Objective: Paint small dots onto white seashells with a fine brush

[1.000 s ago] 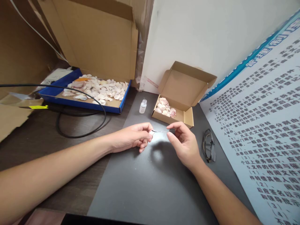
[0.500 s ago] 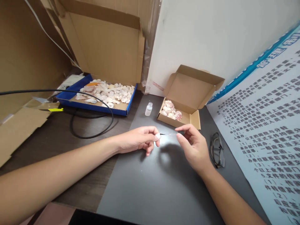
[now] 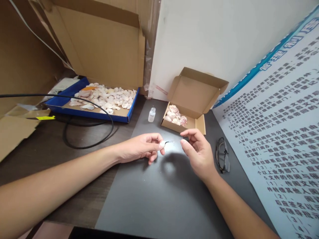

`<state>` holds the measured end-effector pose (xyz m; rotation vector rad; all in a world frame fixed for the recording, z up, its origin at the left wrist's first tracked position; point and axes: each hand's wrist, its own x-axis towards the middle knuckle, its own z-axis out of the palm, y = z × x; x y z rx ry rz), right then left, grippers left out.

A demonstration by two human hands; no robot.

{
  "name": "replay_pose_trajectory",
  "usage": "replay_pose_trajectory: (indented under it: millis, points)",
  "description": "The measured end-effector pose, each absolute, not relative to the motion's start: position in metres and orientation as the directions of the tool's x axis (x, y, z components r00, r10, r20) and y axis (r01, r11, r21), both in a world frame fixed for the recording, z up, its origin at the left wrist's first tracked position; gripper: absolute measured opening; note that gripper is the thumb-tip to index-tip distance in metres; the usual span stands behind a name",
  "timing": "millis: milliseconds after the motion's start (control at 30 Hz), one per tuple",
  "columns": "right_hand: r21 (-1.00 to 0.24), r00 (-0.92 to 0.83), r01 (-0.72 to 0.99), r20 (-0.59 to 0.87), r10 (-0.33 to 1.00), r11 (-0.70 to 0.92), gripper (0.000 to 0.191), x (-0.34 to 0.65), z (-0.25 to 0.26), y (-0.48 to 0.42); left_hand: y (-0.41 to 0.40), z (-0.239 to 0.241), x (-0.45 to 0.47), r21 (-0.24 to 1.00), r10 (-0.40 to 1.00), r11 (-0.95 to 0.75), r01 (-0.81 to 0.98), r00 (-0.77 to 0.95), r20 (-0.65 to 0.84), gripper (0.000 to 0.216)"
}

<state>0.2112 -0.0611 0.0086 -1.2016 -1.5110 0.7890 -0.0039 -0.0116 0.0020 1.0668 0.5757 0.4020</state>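
My left hand (image 3: pixel 147 146) pinches a small white seashell (image 3: pixel 162 144) between thumb and forefinger, above the dark grey mat. From the shell a thin strand (image 3: pixel 169 142), dark near the shell and pale farther out, points toward my right hand (image 3: pixel 198 149). The thumb and forefinger of that hand are apart, with a small gap between them and the strand's visible end. Whether the strand is a thread or a fine tool is too small to tell. Behind the hands stands a small glass bottle (image 3: pixel 152 115) without a cap, with a label on its side.
A small open cardboard box (image 3: pixel 200 123) holds several shells (image 3: pixel 175 115). At the left a blue-edged box (image 3: pixel 128 117) is full of white shells (image 3: pixel 109 96). A black cable (image 3: pixel 112 127) loops before it. Glasses (image 3: pixel 222 155) lie at right, beside a printed poster (image 3: pixel 281 132).
The view has shifted slightly, so everything sits farther left. The strand, straight and reaching my right thumb before, now bends a little and ends short of it. The left hand keeps its pinch.
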Motion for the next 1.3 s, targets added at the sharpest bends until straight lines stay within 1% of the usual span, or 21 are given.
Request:
replay_pose_trajectory:
  millis: [100,167,367,467,567,633,733,833,933,1000,1100,1200,1300]
  points:
    - [-0.924,0.015,0.228,0.318,0.948,0.306,0.008,0.21,0.0078,-0.0619,-0.0108,0.0001,-0.0039,0.902,0.566,0.43,-0.036,0.789,-0.238,0.022]
    - [-0.927,0.02,0.218,0.316,0.948,0.305,0.007,0.2094,0.0069,-0.0613,-0.0102,-0.001,-0.0038,0.9,0.557,0.434,-0.036,0.796,-0.237,0.022]
    - [-0.895,0.04,0.35,0.308,0.95,0.276,0.009,0.2108,0.005,-0.0575,-0.0104,-0.0007,-0.0039,0.898,0.548,0.44,-0.028,0.8,-0.244,0.022]
    - [-0.898,0.057,0.341,0.315,0.947,0.278,0.009,0.2118,0.0063,-0.0578,-0.0107,-0.0003,-0.0037,0.901,0.552,0.432,-0.024,0.797,-0.244,0.024]
    - [-0.908,0.027,0.306,0.308,0.951,0.286,0.01,0.2112,0.0073,-0.0592,-0.0106,-0.0005,-0.0034,0.899,0.55,0.438,-0.031,0.8,-0.24,0.024]
    - [-0.893,0.012,0.339,0.319,0.948,0.296,0.01,0.2108,0.0074,-0.0595,-0.0105,-0.0007,-0.0032,0.897,0.551,0.439,-0.039,0.801,-0.235,0.024]
    - [-0.864,0.037,0.411,0.336,0.941,0.292,0.009,0.2109,0.0078,-0.059,-0.0105,-0.0011,-0.0031,0.901,0.559,0.431,-0.039,0.796,-0.233,0.024]
    - [-0.866,0.053,0.396,0.353,0.934,0.305,0.008,0.2105,0.0086,-0.0583,-0.0104,-0.0019,-0.0032,0.904,0.561,0.427,-0.035,0.794,-0.234,0.023]
    - [-0.867,0.015,0.37,0.365,0.931,0.334,0.007,0.2091,0.0092,-0.0582,-0.0104,-0.0026,-0.0034,0.902,0.558,0.43,-0.045,0.799,-0.226,0.025]
    - [-0.86,0.008,0.39,0.36,0.933,0.328,0.007,0.2088,0.0095,-0.0586,-0.0106,-0.0027,-0.0034,0.903,0.557,0.427,-0.047,0.8,-0.222,0.026]
    - [-0.848,0.049,0.426,0.369,0.928,0.315,0.006,0.2094,0.0104,-0.0594,-0.0109,-0.0023,-0.0031,0.906,0.559,0.423,-0.035,0.796,-0.23,0.026]
    - [-0.845,0.062,0.41,0.401,0.914,0.343,0.005,0.2093,0.0113,-0.0607,-0.0109,-0.0019,-0.003,0.904,0.561,0.426,-0.033,0.793,-0.236,0.027]
    - [-0.839,0.03,0.397,0.416,0.909,0.371,0.006,0.208,0.012,-0.0622,-0.0109,-0.0013,-0.003,0.9,0.561,0.433,-0.04,0.794,-0.235,0.03]
